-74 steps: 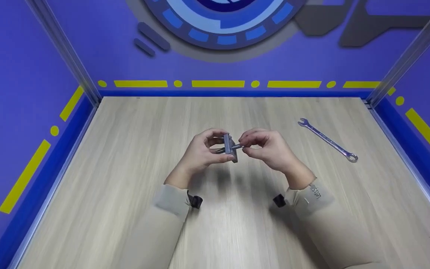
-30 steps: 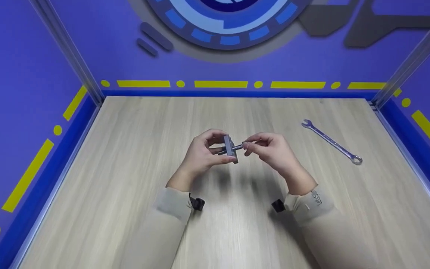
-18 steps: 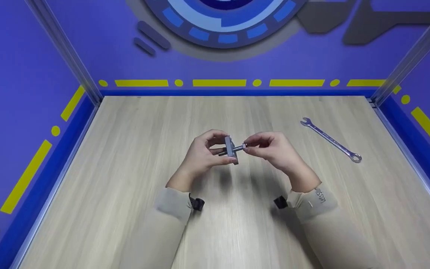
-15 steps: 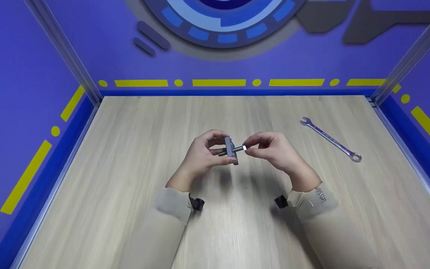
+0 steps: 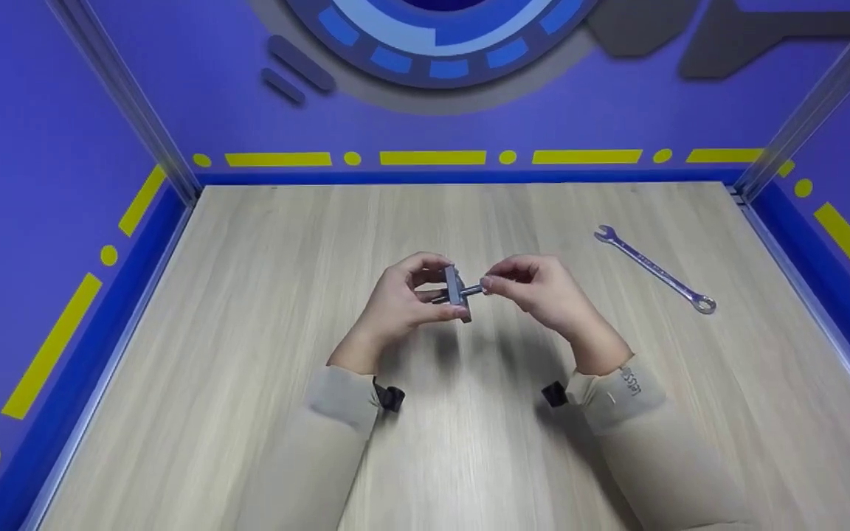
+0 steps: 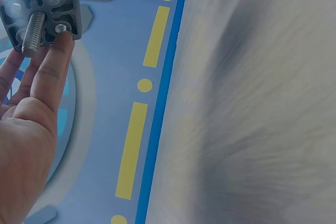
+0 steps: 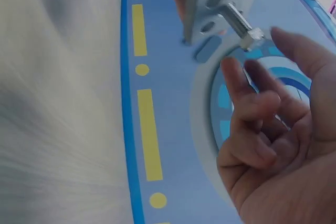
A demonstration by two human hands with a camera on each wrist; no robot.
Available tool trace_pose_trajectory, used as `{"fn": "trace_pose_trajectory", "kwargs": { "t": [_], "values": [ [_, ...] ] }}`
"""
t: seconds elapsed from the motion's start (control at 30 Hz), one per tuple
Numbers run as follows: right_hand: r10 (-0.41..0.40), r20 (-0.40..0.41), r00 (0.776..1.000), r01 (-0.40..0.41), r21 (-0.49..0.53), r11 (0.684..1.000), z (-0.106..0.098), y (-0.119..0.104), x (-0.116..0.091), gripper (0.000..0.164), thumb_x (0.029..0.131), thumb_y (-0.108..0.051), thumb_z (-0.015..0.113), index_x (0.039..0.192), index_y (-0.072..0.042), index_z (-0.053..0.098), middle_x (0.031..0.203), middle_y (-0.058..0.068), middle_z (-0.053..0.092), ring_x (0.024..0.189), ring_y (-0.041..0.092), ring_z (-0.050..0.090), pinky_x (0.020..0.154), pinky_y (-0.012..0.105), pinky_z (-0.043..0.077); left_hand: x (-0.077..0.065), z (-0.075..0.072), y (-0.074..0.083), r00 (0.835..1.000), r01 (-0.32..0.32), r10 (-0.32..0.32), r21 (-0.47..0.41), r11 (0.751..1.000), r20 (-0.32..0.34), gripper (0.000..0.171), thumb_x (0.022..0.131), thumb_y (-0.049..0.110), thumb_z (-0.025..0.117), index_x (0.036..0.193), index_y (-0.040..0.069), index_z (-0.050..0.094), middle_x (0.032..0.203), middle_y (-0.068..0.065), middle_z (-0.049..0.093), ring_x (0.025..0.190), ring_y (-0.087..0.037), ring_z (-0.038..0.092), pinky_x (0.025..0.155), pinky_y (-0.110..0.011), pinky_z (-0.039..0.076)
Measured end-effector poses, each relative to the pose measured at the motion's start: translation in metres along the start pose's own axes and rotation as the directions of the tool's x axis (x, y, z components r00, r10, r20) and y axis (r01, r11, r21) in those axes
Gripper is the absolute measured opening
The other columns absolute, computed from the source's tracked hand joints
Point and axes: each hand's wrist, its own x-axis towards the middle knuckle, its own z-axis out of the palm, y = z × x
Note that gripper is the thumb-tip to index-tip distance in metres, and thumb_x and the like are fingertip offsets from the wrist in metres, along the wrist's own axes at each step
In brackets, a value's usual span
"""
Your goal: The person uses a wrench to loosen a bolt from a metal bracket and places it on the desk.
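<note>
One threaded bolt [image 6: 34, 34] through squarish plate [image 5: 454, 286]

Work surface: a flat table [image 5: 248, 251] finished in pale, streaked wood grain. One combination wrench [image 5: 654, 268], bright metal, lies flat and diagonal towards its far right, open end farther back, ring end nearer the viewer.

The plate [image 5: 454, 287] is matt grey; the bolt [image 6: 34, 34] is bright silver. The wrench [image 5: 654, 269], at 2 o'clock, is polished silver. The counter [image 5: 454, 464] is pale beige with streaked wood grain. The wall [image 5: 617, 118], at 12 o'clock, is violet-blue, patterned with alternating yellow bars [image 5: 432, 158] and dots [image 5: 508, 157] and a two-tone blue ring [image 5: 448, 70]. The sleeves [image 5: 307, 464] are beige.
</note>
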Motion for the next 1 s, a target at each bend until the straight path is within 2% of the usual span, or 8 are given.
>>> {"fn": "trace_pose_trajectory", "kwargs": {
  "t": [0.13, 0.23, 0.4, 0.5, 0.6, 0.7, 0.93, 1.0],
  "values": [
    [0.079, -0.011, 0.997, -0.079, -0.01, 0.997, 0.0033, -0.0006, 0.0017, 0.038, 0.108, -0.045, 0.077, 0.092, -0.012, 0.086, 0.077, -0.009, 0.075, 0.065, 0.01, 0.044, 0.056, 0.022, 0.032, 0.0019, 0.0014, 0.0012, 1.0, 0.005, -0.005, 0.016, 1.0, 0.006, 0.073, 0.08, 0.002, 0.102, 0.144, 0.002, 0.067, 0.143, -0.017, 0.069, 0.135, -0.048, 0.073, 0.111, -0.04, 0.068],
    [0.107, -0.006, 0.994, -0.107, 0.001, 0.994, 0.0045, -0.0008, 0.0022, 0.045, 0.109, -0.048, 0.076, 0.084, -0.011, 0.085, 0.071, -0.01, 0.072, 0.059, 0.008, 0.041, 0.053, 0.022, 0.028, 0.0023, 0.0019, 0.0013, 1.0, 0.007, -0.008, 0.018, 1.0, 0.012, 0.075, 0.08, 0.001, 0.102, 0.145, 0.0, 0.066, 0.143, -0.017, 0.069, 0.135, -0.047, 0.074, 0.111, -0.04, 0.068],
    [0.069, 0.04, 0.997, -0.071, 0.064, 0.995, 0.0046, -0.0004, 0.0019, 0.031, 0.107, -0.035, 0.08, 0.099, -0.006, 0.088, 0.076, -0.007, 0.076, 0.052, 0.005, 0.046, 0.048, 0.019, 0.035, 0.0016, 0.0011, -0.0001, 1.0, 0.012, -0.013, 0.037, 0.999, 0.015, 0.075, 0.081, 0.003, 0.101, 0.147, -0.001, 0.065, 0.143, -0.018, 0.07, 0.136, -0.047, 0.073, 0.112, -0.039, 0.068],
    [0.014, 0.051, 0.999, -0.019, 0.09, 0.996, 0.0041, -0.0003, 0.0009, 0.021, 0.104, -0.025, 0.083, 0.109, -0.004, 0.087, 0.083, -0.003, 0.079, 0.057, 0.007, 0.053, 0.051, 0.019, 0.045, 0.0008, 0.0008, -0.0007, 1.0, 0.019, -0.02, 0.043, 0.999, 0.016, 0.075, 0.081, 0.004, 0.102, 0.146, 0.002, 0.066, 0.143, -0.018, 0.07, 0.136, -0.045, 0.074, 0.112, -0.039, 0.068],
    [-0.028, 0.054, 0.998, 0.022, 0.102, 0.995, 0.0034, 0.0007, 0.001, 0.019, 0.101, -0.018, 0.085, 0.112, -0.002, 0.085, 0.093, 0.001, 0.08, 0.065, 0.008, 0.06, 0.055, 0.019, 0.052, 0.0005, 0.0004, -0.0008, 1.0, 0.022, -0.022, 0.035, 0.999, 0.012, 0.073, 0.081, 0.004, 0.102, 0.144, 0.005, 0.067, 0.144, -0.017, 0.07, 0.135, -0.045, 0.074, 0.111, -0.04, 0.068],
    [-0.059, 0.045, 0.997, 0.055, 0.088, 0.995, 0.0023, 0.0018, 0.0005, 0.02, 0.098, -0.013, 0.088, 0.113, -0.002, 0.085, 0.098, 0.002, 0.08, 0.067, 0.008, 0.062, 0.056, 0.019, 0.051, 0.0, 0.0004, -0.0004, 1.0, 0.02, -0.021, 0.03, 0.999, 0.009, 0.073, 0.08, 0.004, 0.103, 0.144, 0.005, 0.066, 0.144, -0.017, 0.069, 0.135, -0.044, 0.075, 0.11, -0.04, 0.069],
    [-0.123, 0.021, 0.992, 0.122, 0.035, 0.992, 0.0014, 0.0022, -0.001, 0.021, 0.094, -0.007, 0.09, 0.115, -0.007, 0.085, 0.087, -0.002, 0.069, 0.066, 0.007, 0.053, 0.056, 0.019, 0.041, 0.0003, 0.0, -0.0001, 1.0, 0.001, -0.001, 0.032, 0.999, 0.001, 0.073, 0.081, 0.004, 0.102, 0.145, 0.003, 0.066, 0.143, -0.016, 0.068, 0.136, -0.042, 0.073, 0.113, -0.038, 0.067],
    [-0.113, 0.004, 0.994, 0.112, 0.047, 0.993, 0.0015, 0.002, -0.0004, 0.023, 0.096, -0.009, 0.089, 0.118, -0.008, 0.084, 0.097, -0.003, 0.073, 0.068, 0.008, 0.056, 0.057, 0.019, 0.043, 0.0005, -0.0005, 0.0, 1.0, 0.005, -0.005, 0.037, 0.999, -0.006, 0.073, 0.081, 0.005, 0.103, 0.144, 0.005, 0.067, 0.143, -0.015, 0.068, 0.136, -0.041, 0.074, 0.112, -0.038, 0.067]
  ]
}}
